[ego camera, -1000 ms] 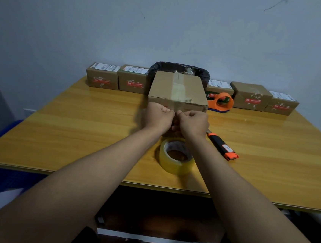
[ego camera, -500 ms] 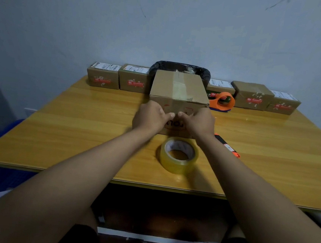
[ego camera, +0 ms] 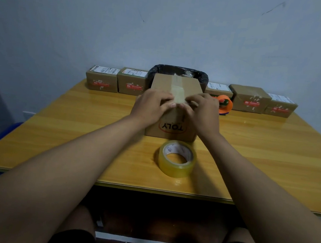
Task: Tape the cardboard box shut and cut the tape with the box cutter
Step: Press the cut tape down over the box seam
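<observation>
The brown cardboard box [ego camera: 171,131] stands in the middle of the yellow table, flaps closed, with a strip of clear tape [ego camera: 178,91] running along its top seam and down over the near edge. My left hand [ego camera: 151,106] and my right hand [ego camera: 204,112] lie side by side on that near top edge, fingertips pressed on the tape. Neither hand grips anything. A roll of clear tape [ego camera: 177,158] lies flat on the table just in front of the box. The box cutter is out of sight, hidden by my right forearm.
A black-lined bin [ego camera: 178,71] stands right behind the box. Small sealed parcels line the wall, left [ego camera: 102,80] and right [ego camera: 250,99]. An orange tape dispenser [ego camera: 225,105] sits behind my right hand. The table's near edge [ego camera: 148,188] is close to my lap.
Both hands rose from the box's lower front face to its top near edge. The camera moved closer, and my right arm now covers the box cutter.
</observation>
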